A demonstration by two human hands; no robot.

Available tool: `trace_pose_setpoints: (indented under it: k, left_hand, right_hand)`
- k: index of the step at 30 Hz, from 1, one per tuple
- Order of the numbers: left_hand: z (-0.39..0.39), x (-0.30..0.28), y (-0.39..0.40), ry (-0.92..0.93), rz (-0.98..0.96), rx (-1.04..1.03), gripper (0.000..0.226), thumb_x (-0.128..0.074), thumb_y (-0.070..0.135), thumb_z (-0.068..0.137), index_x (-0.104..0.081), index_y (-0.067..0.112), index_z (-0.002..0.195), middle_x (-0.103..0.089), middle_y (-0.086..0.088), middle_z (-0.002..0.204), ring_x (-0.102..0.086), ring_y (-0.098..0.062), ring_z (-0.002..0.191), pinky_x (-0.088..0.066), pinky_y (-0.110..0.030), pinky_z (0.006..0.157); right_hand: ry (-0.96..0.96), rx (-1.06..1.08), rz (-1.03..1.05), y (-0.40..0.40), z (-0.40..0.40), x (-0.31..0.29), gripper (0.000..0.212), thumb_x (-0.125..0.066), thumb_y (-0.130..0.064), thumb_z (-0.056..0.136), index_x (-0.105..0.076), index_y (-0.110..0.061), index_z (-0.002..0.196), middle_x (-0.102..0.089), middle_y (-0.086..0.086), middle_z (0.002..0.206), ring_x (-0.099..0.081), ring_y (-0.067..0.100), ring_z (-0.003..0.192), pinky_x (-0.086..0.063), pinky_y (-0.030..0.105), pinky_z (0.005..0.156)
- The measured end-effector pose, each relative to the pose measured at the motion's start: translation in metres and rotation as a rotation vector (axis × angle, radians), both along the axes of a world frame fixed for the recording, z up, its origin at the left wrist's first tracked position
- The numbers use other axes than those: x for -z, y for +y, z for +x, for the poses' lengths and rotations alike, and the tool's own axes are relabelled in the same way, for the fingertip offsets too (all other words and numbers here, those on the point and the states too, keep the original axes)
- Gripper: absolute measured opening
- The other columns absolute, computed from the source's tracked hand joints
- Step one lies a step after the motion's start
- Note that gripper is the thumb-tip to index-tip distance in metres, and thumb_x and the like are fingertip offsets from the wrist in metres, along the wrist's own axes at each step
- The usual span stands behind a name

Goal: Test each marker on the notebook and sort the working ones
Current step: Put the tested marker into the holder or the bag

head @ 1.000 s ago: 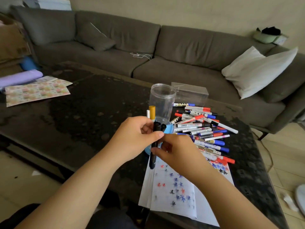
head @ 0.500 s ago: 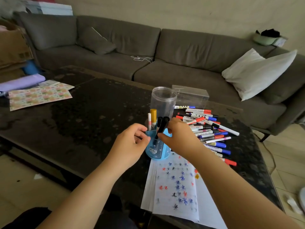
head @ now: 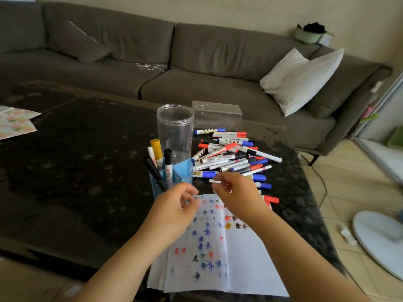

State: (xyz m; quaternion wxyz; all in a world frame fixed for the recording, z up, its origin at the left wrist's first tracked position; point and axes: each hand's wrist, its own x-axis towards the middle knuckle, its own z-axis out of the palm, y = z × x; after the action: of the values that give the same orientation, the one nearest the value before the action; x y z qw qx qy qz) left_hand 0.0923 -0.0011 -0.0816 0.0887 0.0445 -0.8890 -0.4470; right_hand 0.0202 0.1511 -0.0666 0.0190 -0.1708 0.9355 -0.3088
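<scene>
The heap of red, blue and black-capped white markers (head: 231, 158) lies flat on the dark speckled tabletop (head: 76, 162), long axes mostly left to right. Four more stand cap-up (leaning left) in the blue plastic pen holder (head: 181, 171). Above the ink-spotted white notebook (head: 209, 247), the left hand (head: 176, 205) hovers, fingers loosely curled and empty; the right hand (head: 237, 192) hovers too, its fingers blurred, so I cannot tell their grip.

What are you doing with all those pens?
A person is testing markers on the notebook, which is already dotted with blue, red and black scribbles. A few markers stand in the blue holder, and a big pile lies beside it on the dark table. The left hand holds nothing, and the right hand reaches toward the pile, so no marker is being tested right now.
</scene>
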Motion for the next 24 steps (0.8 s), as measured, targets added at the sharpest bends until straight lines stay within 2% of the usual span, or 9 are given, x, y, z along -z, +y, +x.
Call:
trace_pose_setpoints:
  k: [2, 5, 8, 11, 16, 19, 24]
  left_hand:
    - [-0.013, 0.002, 0.014, 0.001, -0.013, 0.037, 0.012, -0.058, 0.025, 0.09, -0.058, 0.029, 0.101, -0.058, 0.017, 0.085, -0.056, 0.001, 0.078, -0.041, -0.007, 0.064]
    - [-0.037, 0.006, 0.035, 0.022, -0.031, 0.08, 0.014, -0.056, 0.021, 0.09, -0.059, 0.027, 0.103, -0.057, 0.017, 0.086, -0.055, 0.0, 0.08, -0.044, -0.011, 0.069]
    - [-0.059, 0.014, 0.049, 0.055, -0.079, 0.1, 0.017, -0.057, 0.018, 0.089, -0.059, 0.023, 0.106, -0.058, 0.012, 0.091, -0.056, -0.004, 0.084, -0.049, -0.023, 0.077]
    - [-0.075, 0.024, 0.055, 0.079, -0.125, 0.09, 0.02, -0.057, 0.019, 0.09, -0.058, 0.022, 0.109, -0.058, 0.011, 0.099, -0.056, -0.006, 0.089, -0.045, -0.016, 0.074]
    - [-0.091, 0.029, 0.056, 0.056, -0.112, 0.067, 0.018, -0.054, 0.022, 0.092, -0.058, 0.027, 0.11, -0.058, 0.016, 0.095, -0.055, -0.001, 0.084, -0.039, -0.006, 0.068]
    - [-0.096, 0.029, 0.056, 0.056, -0.065, 0.067, 0.017, -0.055, 0.022, 0.092, -0.058, 0.028, 0.107, -0.055, 0.021, 0.088, -0.056, 0.002, 0.083, -0.043, -0.009, 0.07]
    - [-0.097, 0.027, 0.054, 0.07, -0.035, 0.07, 0.016, -0.055, 0.022, 0.091, -0.059, 0.027, 0.106, -0.058, 0.018, 0.092, -0.055, 0.004, 0.084, -0.044, -0.011, 0.071]
  right_hand:
    - [-0.044, 0.092, 0.004, 0.027, -0.009, 0.013, 0.026, -0.055, -0.028, 0.094, -0.061, -0.02, 0.119, -0.063, -0.002, 0.1, -0.056, 0.009, 0.077, -0.043, 0.016, 0.061]
    - [-0.002, 0.175, 0.051, 0.055, -0.03, 0.027, 0.031, -0.054, -0.025, 0.095, -0.059, -0.018, 0.125, -0.063, 0.002, 0.118, -0.058, 0.014, 0.096, -0.041, 0.016, 0.078]
    - [0.038, 0.183, 0.115, 0.065, -0.057, 0.029, 0.036, -0.051, -0.021, 0.096, -0.052, -0.016, 0.132, -0.053, 0.005, 0.134, -0.053, 0.019, 0.118, -0.042, 0.028, 0.097]
    - [0.128, 0.117, 0.219, 0.065, -0.094, 0.032, 0.041, -0.046, -0.016, 0.098, -0.044, -0.013, 0.139, -0.042, 0.008, 0.144, -0.042, 0.025, 0.13, -0.033, 0.032, 0.106]
    - [0.257, 0.059, 0.49, 0.05, -0.149, 0.04, 0.049, -0.043, -0.006, 0.096, -0.039, -0.019, 0.143, -0.037, 0.007, 0.143, -0.033, 0.03, 0.126, -0.032, 0.041, 0.104]
    - [0.265, 0.025, 0.686, 0.039, -0.166, 0.044, 0.056, -0.047, -0.001, 0.091, -0.039, -0.022, 0.141, -0.038, 0.006, 0.14, -0.03, 0.03, 0.127, -0.028, 0.044, 0.105]
    - [0.291, 0.004, 0.735, 0.042, -0.172, 0.043, 0.032, -0.049, -0.014, 0.095, -0.046, -0.019, 0.126, -0.048, 0.003, 0.13, -0.035, 0.028, 0.123, -0.021, 0.044, 0.104]
